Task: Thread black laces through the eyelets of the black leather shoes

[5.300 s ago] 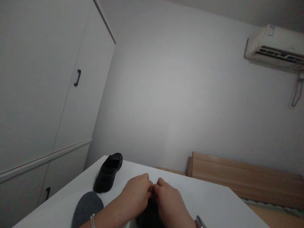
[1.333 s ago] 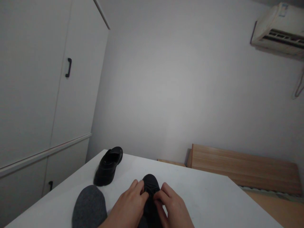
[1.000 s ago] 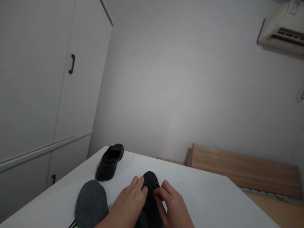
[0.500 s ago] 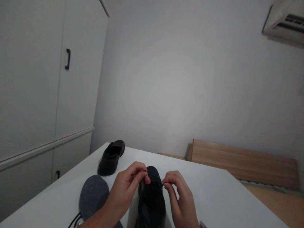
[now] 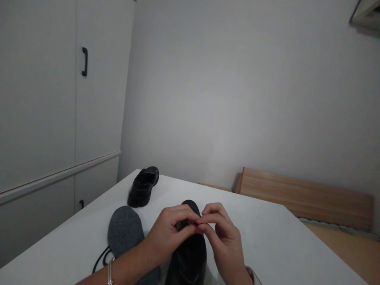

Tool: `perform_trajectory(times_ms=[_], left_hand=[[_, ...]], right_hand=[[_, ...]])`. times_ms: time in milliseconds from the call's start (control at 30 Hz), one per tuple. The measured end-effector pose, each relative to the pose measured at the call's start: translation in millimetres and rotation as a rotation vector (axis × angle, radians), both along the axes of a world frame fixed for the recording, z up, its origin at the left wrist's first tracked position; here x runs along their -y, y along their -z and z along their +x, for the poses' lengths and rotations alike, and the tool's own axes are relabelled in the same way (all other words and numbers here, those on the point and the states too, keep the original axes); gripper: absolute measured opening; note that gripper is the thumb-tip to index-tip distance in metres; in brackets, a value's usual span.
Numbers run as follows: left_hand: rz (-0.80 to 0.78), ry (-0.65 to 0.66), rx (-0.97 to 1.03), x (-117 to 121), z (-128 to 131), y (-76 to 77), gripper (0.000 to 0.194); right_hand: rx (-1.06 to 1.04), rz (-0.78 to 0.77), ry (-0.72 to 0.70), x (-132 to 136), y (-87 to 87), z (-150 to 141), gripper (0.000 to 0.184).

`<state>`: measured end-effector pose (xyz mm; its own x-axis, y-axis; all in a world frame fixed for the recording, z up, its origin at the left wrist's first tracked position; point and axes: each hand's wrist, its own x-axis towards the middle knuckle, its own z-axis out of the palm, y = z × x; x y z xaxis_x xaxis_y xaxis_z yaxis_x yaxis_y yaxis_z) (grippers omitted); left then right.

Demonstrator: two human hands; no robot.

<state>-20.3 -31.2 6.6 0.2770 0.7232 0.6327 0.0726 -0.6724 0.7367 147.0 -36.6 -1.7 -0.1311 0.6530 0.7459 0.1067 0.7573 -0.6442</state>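
Black shoe (image 5: pixel 190 261), lower centre: I see left hand (image 5: pixel 170 230) and right hand (image 5: pixel 225 233), lately apart, now meeting over it, apparently working one spot; grips pinched, contents I can't tell.

far shoe (image 5: pixel 139 197): smooth, leather-like, soft gloss
near shoe (image 5: pixel 191 253): leather-like, faint sheen
insole (image 5: pixel 124 229): matt, felt-like cloth
surface (image 5: pixel 264 237): smooth, faint sheen
bracelet (image 5: pixel 109 273): shiny metal
board (image 5: pixel 299 196): wood-grained, matt
cabinet (image 5: pixel 38 91): smooth, matt
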Motion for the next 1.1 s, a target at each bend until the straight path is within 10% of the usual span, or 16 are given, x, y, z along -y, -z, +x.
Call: perform_trajectory(times_ms=[267, 533, 767, 900, 1100], left_hand=[[-0.183, 0.049, 0.144, -7, -4, 3.1, 0.008], [-0.341, 0.140, 0.178, -11, 1, 3.4, 0.019], [-0.427, 0.164, 0.175, -17, -3, 8.4, 0.019], [-0.207, 0.044, 0.027, -11, -6, 7.0, 0.004], [0.670, -0.130, -0.334, -5, -9, 5.8, 0.017]], right_hand=[[0.021, -0.186, -0.100, -10, 2.6, 1, 0.007], [-0.004, 0.013, 0.094, -10, 3.6, 5, 0.010], [0.464, 0.169, -0.033, -3, -12.5, 22, 0.014], [0.534, 0.204, -0.022, -2, -15.4, 25, 0.010], [0.272, -0.221, -0.002, -16, 11.0, 17, 0.024]])
